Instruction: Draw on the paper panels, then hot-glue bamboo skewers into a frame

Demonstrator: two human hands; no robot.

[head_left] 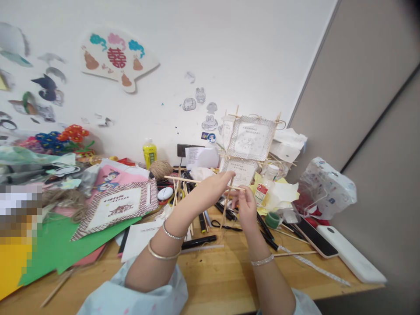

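Observation:
A frame of thin wooden sticks (179, 192) stands in front of me, its joints partly hidden behind my hands. My left hand (213, 188) reaches across it, fingers closed at a corner where an upright stick meets a crosspiece. My right hand (246, 210) pinches the end of a short crosspiece stick (236, 188) at that same corner. Just behind my hands is a finished-looking stick frame with patterned paper panels (252, 138) bearing handwriting and drawings. Below the hands lie a black marker (199, 241) and several other pens.
Left are green paper (72, 245), a patterned paper panel (116, 205) and a twine ball (160, 169). A yellow bottle (150, 153) stands by the wall. To the right lie a clear bottle (271, 175), a phone (316, 236), a white power bank (352, 253) and a plastic bag (328, 188).

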